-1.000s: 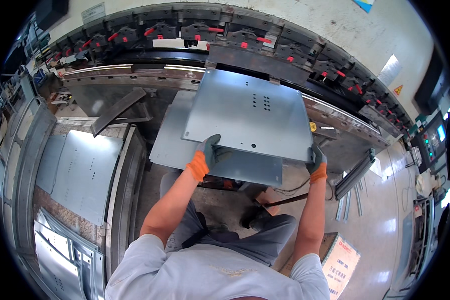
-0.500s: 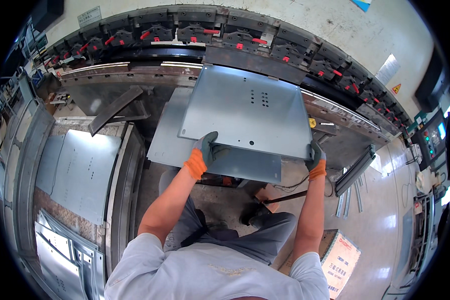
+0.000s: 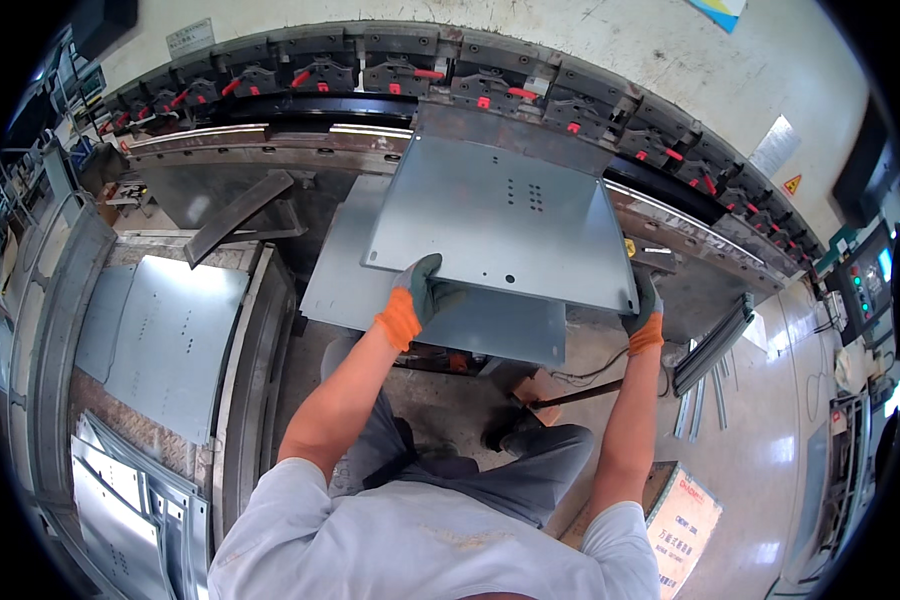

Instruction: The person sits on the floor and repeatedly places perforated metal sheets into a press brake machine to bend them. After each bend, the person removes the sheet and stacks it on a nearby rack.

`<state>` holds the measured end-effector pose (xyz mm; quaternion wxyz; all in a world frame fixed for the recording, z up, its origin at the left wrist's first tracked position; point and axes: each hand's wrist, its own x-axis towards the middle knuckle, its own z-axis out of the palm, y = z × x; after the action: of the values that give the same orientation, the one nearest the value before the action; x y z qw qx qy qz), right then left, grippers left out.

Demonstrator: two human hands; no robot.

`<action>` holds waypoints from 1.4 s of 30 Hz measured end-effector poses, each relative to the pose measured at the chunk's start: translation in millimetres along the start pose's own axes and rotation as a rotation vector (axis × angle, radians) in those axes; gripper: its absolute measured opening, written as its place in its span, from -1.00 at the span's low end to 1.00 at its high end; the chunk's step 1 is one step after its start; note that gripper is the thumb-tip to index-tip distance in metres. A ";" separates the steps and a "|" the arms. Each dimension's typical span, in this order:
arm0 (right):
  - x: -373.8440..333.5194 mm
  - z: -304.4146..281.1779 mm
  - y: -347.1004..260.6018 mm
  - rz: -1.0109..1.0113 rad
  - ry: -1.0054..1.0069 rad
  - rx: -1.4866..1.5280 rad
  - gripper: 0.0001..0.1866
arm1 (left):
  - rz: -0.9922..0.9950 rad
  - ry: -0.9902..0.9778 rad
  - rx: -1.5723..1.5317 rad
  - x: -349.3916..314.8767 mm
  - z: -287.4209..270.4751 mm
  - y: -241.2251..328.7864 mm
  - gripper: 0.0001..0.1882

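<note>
Grey metal sheet [image 3: 500,215] (dotted holes); gloves [image 3: 415,295] grey-orange.

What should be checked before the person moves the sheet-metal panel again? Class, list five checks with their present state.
1. Left hand grips the panel's near edge: ok.
2. Right hand holds the right corner: ok, though mostly hidden.
3. Both hands gloved: ok.
4. Panel's far edge sits under the press tooling: cannot tell how deep.
5. Fingers stay out of the tooling line: ok, both are at the near edge.
</note>
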<state>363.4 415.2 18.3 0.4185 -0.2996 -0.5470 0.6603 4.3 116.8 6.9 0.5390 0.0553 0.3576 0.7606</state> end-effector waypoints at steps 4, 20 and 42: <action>-22.9 8.6 -18.5 0.140 0.166 0.351 -0.19 | 0.087 -0.224 0.033 -19.4 31.2 26.5 -0.47; -256.4 -9.4 181.6 0.427 0.092 0.828 -0.33 | 1.546 0.233 2.295 19.7 208.8 149.1 -0.18; -245.1 16.5 311.8 -0.342 -0.734 -0.785 -0.67 | 1.043 0.136 2.375 -2.7 214.6 148.2 -0.48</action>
<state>394.5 175.6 -296.7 0.1589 -0.0907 -0.9020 0.3911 -9.5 194.3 255.5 -0.2163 0.5896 0.7717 0.1005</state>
